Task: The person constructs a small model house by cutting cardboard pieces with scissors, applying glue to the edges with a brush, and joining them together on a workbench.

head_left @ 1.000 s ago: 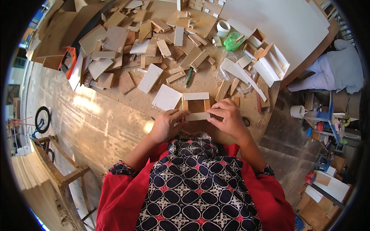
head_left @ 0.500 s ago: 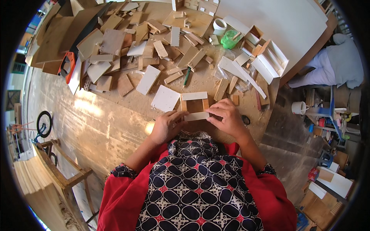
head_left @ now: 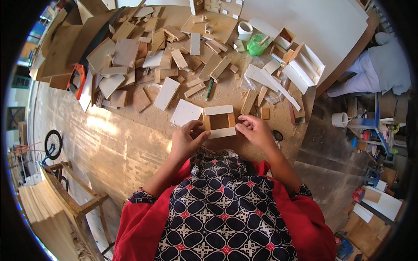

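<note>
A small rectangular wooden box frame [head_left: 218, 109] lies on the worktable in front of me, with white strips along its near and far sides and bare brown wood at its ends. By its near left corner is my left hand [head_left: 188, 140], fingers curved and thumb apart from them, the thumb tip at the end of the near strip. On the other side, my right hand [head_left: 256, 132] has its thumb and forefinger slightly apart at the right end of the frame. Neither hand visibly grips it. A square white board [head_left: 186, 113] lies just beyond the left hand.
Wood offcuts [head_left: 166, 93] are heaped over the far left of the table, near an orange-handled saw [head_left: 76, 81]. A green pencil [head_left: 210, 88], a green container [head_left: 257, 45], a white cup [head_left: 244, 30] and a white compartmented box [head_left: 303, 67] lie farther off. Another person [head_left: 374, 71] bends at the right.
My fingers have loosened from the near white strip and moved slightly outward to the frame's two ends. The frame now lies flat, more of its near strip showing.
</note>
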Tool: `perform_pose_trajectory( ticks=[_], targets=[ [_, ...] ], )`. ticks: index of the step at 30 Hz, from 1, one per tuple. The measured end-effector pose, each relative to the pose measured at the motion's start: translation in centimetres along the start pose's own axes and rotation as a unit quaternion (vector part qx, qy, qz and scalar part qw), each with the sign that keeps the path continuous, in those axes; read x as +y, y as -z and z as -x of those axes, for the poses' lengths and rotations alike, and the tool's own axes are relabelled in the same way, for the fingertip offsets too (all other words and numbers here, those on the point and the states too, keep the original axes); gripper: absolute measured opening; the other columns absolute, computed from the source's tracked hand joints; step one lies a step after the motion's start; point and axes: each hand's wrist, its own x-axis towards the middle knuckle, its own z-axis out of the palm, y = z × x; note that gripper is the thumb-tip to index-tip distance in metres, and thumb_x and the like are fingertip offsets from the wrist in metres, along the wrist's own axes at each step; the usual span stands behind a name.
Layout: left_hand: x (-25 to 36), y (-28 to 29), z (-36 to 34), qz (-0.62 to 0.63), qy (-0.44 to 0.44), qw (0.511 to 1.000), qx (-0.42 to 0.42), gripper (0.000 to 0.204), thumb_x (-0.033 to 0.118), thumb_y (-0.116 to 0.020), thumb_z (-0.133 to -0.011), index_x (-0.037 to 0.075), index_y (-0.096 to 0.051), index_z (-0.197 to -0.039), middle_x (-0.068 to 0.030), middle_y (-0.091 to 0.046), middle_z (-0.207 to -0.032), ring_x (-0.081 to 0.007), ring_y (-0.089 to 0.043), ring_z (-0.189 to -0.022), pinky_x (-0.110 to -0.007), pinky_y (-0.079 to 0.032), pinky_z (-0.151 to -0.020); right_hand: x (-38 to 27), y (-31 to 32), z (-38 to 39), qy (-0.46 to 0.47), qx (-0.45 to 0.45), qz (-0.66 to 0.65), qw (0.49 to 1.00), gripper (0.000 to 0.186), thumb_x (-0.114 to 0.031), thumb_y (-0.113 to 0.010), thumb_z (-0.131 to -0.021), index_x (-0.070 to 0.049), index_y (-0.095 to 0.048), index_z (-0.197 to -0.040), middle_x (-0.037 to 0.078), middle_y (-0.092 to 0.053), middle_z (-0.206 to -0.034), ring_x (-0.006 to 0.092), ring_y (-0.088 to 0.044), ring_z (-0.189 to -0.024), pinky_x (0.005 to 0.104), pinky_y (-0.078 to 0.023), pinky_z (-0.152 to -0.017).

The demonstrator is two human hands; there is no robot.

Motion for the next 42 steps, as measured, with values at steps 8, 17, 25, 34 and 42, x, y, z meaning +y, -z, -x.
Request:
perform_pose_trajectory(
  ticks=[8, 17, 25, 34, 42],
  targets=[
    [0.0, -0.2, -0.2, -0.031, 0.003, 0.999, -0.009, 0.038, 0.02, -0.076, -0.08, -0.004, -0.065, -0.108, -0.0117, -0.071, -0.086, -0.0148, -0.069, -0.076, -0.028, -0.055, -0.07, -0.8, -0.3, 0.4, 0.035, 0.024, 0.053, 0.998, 0.043, -0.026, -0.078, -0.078, 0.0, -0.067, -0.111, 0.014, -0.07, -0.081, 0.0193, -0.069, -0.068, 0.0305, -0.054, -0.063],
    [0.1, -0.3, -0.3, -0.033, -0.009, 0.999, -0.008, 0.039, 0.022, -0.075, -0.08, -0.004, -0.065, -0.107, -0.014, -0.072, -0.087, -0.0166, -0.07, -0.078, -0.029, -0.055, -0.073, -0.7, -0.4, 0.4, 0.032, 0.039, 0.05, 0.997, 0.043, -0.029, -0.076, -0.079, -0.002, -0.067, -0.112, 0.014, -0.071, -0.081, 0.0213, -0.069, -0.068, 0.032, -0.054, -0.063],
    [-0.8, 0.0, -1.5, 0.034, 0.052, 0.998, -0.032, 0.035, 0.023, -0.067, -0.086, -0.005, -0.065, -0.108, -0.0133, -0.072, -0.085, -0.0146, -0.068, -0.075, -0.03, -0.053, -0.07, -1.7, -0.9, 0.2, 0.013, 0.024, 0.043, 0.999, 0.047, -0.028, -0.072, -0.085, 0.007, -0.063, -0.114, 0.016, -0.07, -0.08, 0.0163, -0.067, -0.069, 0.0292, -0.052, -0.063],
    [-0.8, -0.5, -1.0, -0.002, 0.005, 1.0, -0.019, 0.036, 0.021, -0.072, -0.083, -0.006, -0.065, -0.106, -0.0124, -0.071, -0.085, -0.0137, -0.066, -0.077, -0.028, -0.053, -0.069, -0.8, -1.0, 0.2, 0.073, 0.052, 0.027, 0.996, 0.037, -0.025, -0.074, -0.082, 0.005, -0.065, -0.102, 0.017, -0.07, -0.09, 0.0173, -0.067, -0.079, 0.0306, -0.052, -0.072],
    [-1.4, -1.2, -0.1, 0.215, 0.021, 0.975, -0.059, 0.049, 0.012, -0.075, -0.081, -0.003, -0.053, -0.123, -0.0123, -0.068, -0.101, -0.016, -0.065, -0.09, -0.029, -0.053, -0.08, 1.3, -1.5, 0.2, 0.052, -0.006, -0.152, 0.987, 0.031, -0.013, -0.077, -0.075, 0.001, -0.063, -0.099, 0.009, -0.069, -0.088, 0.0144, -0.066, -0.081, 0.0296, -0.053, -0.073]
  ],
)
